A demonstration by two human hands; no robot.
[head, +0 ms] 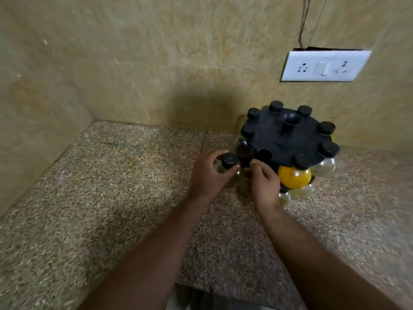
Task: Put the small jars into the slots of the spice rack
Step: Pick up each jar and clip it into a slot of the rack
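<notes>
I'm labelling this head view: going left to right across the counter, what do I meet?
Left hand gripping a black-capped jar → right hand → yellow-filled jar → clear jar at the right of the spice rack.

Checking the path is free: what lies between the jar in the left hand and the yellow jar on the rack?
In the head view, the right hand lies between the held jar and the yellow jar.
</notes>
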